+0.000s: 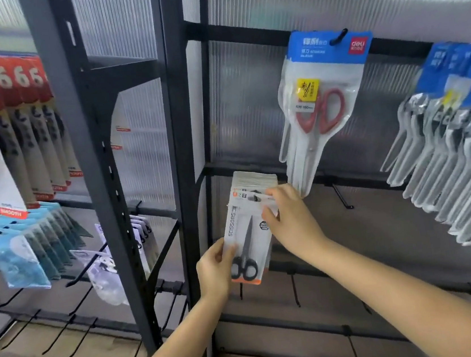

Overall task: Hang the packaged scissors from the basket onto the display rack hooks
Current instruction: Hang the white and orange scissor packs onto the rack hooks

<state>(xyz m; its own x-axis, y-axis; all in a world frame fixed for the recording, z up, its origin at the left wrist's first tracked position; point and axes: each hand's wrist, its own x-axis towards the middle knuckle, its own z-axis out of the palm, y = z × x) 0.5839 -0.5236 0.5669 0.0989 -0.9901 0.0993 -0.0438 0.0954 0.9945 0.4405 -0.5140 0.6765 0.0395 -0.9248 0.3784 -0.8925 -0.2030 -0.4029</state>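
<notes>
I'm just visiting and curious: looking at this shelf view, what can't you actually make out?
- Basket: not in the head view at all.
- Hook carrying the black-handled scissors pack: hidden by the packs and the right hand.
- Number of packs stacked behind it: only top edges show.
- Small print on the red-handled scissors pack: blurred.
- Blue-topped packs: cut off by the right edge.

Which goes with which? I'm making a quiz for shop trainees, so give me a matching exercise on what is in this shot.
Things:
1. left hand
2. right hand
3. red-handled scissors pack
4. black-handled scissors pack

States:
A. hangs alone on a hook
B. grips the pack's lower edge
C. held by both hands
D. pinches the pack's top

Pairs: 1-B, 2-D, 3-A, 4-C
</notes>
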